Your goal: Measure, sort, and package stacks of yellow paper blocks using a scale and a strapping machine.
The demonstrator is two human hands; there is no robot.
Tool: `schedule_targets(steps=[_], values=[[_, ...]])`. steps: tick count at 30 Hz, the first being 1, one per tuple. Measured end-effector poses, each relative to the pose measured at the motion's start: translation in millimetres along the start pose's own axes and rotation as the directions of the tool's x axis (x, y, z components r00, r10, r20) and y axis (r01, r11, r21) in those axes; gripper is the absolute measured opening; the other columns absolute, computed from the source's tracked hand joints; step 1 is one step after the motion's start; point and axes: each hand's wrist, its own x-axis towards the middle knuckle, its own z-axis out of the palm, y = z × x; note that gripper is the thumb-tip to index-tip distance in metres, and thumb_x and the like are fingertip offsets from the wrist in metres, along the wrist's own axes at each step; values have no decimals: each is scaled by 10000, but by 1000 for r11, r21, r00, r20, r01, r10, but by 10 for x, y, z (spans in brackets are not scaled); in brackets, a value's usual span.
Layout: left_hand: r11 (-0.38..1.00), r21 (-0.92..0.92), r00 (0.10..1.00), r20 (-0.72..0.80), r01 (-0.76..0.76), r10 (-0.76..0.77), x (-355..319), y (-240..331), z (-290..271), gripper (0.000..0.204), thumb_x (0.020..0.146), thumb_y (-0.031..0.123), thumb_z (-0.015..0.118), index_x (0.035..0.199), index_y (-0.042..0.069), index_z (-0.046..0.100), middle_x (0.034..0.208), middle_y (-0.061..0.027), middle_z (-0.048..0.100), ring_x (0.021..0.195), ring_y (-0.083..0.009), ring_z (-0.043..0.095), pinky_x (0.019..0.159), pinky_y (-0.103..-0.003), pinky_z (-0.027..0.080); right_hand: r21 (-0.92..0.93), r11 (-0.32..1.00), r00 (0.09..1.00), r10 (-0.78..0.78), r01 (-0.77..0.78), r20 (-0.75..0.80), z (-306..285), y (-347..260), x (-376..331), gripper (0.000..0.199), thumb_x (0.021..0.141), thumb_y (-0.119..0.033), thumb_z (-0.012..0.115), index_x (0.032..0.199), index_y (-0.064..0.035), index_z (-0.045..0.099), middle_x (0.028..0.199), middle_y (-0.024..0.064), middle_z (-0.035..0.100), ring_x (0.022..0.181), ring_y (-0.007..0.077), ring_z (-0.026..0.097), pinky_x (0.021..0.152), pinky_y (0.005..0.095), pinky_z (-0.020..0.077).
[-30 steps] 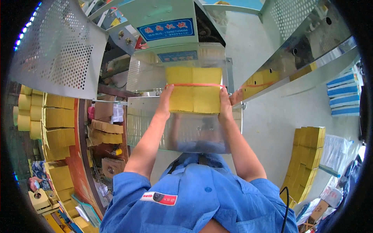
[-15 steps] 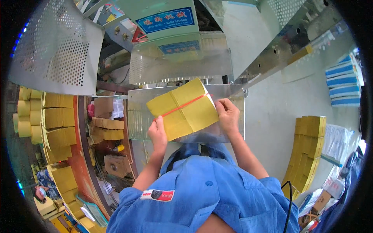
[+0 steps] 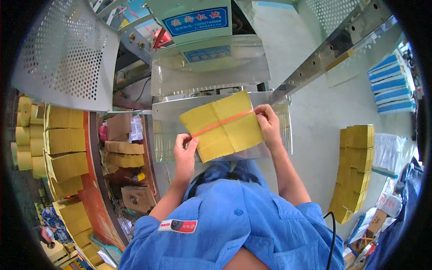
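Note:
A bundle of yellow paper sheets [image 3: 225, 144] is held tilted above a shiny metal tabletop [image 3: 166, 110] in front of me. Across its middle runs an orange-red band [image 3: 216, 127], slanting up to the right. My left hand [image 3: 185, 153] is closed at the bundle's left edge, thumb and fingers pinching where the band meets it. At the right edge, my right hand [image 3: 268, 126] grips with its fingertips at the band's other end. The underside of the bundle is hidden.
Behind the tabletop rises a machine with a clear cover [image 3: 209, 65]. A perforated metal panel [image 3: 63, 63] stands left, a slanting metal beam [image 3: 328, 49] right. Yellow paper stacks [image 3: 65, 139] line the left; another stack [image 3: 353, 175] and blue-white bundles [image 3: 393, 85] are at right.
My right hand has moved up along the right edge to the band's end, which stuck out loose before. The bundle has shifted slightly right in the view, and the band looks wider.

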Motion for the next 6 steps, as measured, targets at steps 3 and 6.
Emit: schedule_targets(steps=[3,6], values=[[996,82,997,64,-43,37,74,-13,-93,130,915,117,644,918,35,544,900,-21,552,842,-108,502,760,-258,431,-90,995,990,32,-45,-139,8,68,-253,83,859,-66,527,881,-8,582,771,17,576,727,81,519,677,247,439],[979,200,990,139,-51,24,146,0,-184,125,919,133,645,932,51,550,908,-24,557,856,-110,503,798,-253,412,-77,995,982,44,-59,-183,5,34,-318,78,860,-63,528,880,-12,583,765,18,574,720,83,518,676,248,441]])
